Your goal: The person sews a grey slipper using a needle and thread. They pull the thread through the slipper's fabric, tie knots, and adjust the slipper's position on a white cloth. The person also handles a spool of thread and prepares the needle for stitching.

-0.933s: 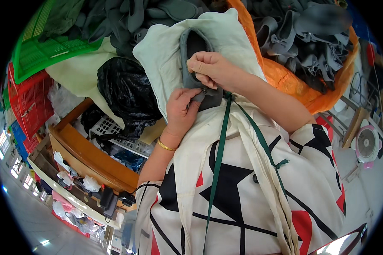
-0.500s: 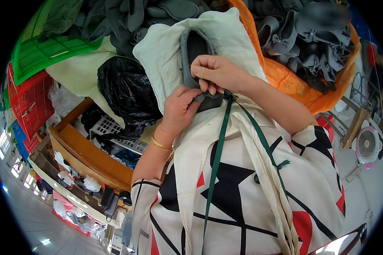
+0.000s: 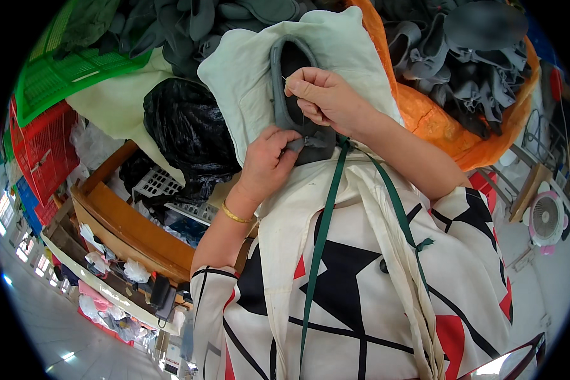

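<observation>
A grey shoe upper [image 3: 284,88] is laid on a pale cloth [image 3: 247,82] that is draped over the person's lap, and every other place is given from this grey piece. Its lower end is pinched by the left hand [image 3: 269,158], whose thumb and fingers are pressed together on the dark folded edge there; a thin gold bangle [image 3: 234,215] is worn on that wrist, below the piece. Just right of the piece, the right hand [image 3: 320,98] is held with the fingertips pinched together at its rim; a fine needle or thread seems to be gripped there, though it is too small to be told for certain. Below the piece, a cream apron with a green ribbon [image 3: 323,234] is worn over a patterned white, black and red garment. To the left of it a black plastic bag [image 3: 180,130] is seen, and beyond that a wooden tray [image 3: 117,218] and a green crate [image 3: 57,69]. To its right, an orange sack [image 3: 437,120] is filled with more grey pieces [image 3: 449,57]. Further grey pieces are heaped above it.
</observation>
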Motion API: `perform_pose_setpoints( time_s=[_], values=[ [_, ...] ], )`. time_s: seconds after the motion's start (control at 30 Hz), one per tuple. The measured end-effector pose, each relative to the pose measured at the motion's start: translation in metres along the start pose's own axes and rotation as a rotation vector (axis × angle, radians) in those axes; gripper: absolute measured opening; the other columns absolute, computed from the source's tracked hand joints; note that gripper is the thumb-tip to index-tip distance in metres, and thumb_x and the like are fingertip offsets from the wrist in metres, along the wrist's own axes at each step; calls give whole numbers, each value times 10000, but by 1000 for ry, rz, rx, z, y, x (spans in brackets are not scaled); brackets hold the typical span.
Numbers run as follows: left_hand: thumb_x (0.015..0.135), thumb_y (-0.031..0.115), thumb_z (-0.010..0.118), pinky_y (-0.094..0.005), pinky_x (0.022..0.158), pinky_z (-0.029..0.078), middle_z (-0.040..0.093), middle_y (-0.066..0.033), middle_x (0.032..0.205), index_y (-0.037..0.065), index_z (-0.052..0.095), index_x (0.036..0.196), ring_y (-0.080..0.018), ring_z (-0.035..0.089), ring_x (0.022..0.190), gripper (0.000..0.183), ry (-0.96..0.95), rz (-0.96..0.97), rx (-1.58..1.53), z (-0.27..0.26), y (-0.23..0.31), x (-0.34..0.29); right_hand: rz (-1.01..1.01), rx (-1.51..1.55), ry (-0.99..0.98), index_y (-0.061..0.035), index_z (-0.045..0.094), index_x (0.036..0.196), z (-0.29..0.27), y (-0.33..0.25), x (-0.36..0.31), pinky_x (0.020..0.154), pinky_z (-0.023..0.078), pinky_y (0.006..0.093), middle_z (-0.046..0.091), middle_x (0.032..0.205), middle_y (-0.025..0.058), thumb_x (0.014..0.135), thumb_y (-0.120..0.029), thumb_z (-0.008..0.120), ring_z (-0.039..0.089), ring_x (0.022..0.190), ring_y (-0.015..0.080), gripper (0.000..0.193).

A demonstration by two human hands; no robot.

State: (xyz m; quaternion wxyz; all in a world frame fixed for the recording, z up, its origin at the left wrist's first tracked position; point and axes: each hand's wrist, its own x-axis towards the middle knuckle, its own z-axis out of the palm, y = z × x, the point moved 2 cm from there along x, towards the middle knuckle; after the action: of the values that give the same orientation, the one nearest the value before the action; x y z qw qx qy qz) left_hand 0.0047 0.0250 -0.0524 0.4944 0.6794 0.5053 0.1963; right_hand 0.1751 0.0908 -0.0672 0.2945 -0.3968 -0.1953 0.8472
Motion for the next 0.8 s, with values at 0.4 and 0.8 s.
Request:
perform_pose_setpoints(
  time_s=[0.4, 0.8],
  values=[
    [815, 29, 648, -374, 655, 474, 588, -149, 784, 7, 652, 951, -324, 589, 744, 138, -24, -63, -66, 4, -7, 4, -90, 255, 19, -44, 577, 890, 9, -10, 8, 404, 210, 199, 404, 585, -76, 967, -205, 607, 302, 466, 13, 180],
    [800, 328, 792, -271, 595, 461, 588, -83, 730, -26, 612, 932, -125, 536, 637, 418, 278, -416, -317, 12, -21, -27, -172, 63, 63, -50, 569, 965, -15, -30, -8, 440, 269, 178, 435, 629, -52, 989, -220, 574, 377, 513, 29, 171]
  ],
)
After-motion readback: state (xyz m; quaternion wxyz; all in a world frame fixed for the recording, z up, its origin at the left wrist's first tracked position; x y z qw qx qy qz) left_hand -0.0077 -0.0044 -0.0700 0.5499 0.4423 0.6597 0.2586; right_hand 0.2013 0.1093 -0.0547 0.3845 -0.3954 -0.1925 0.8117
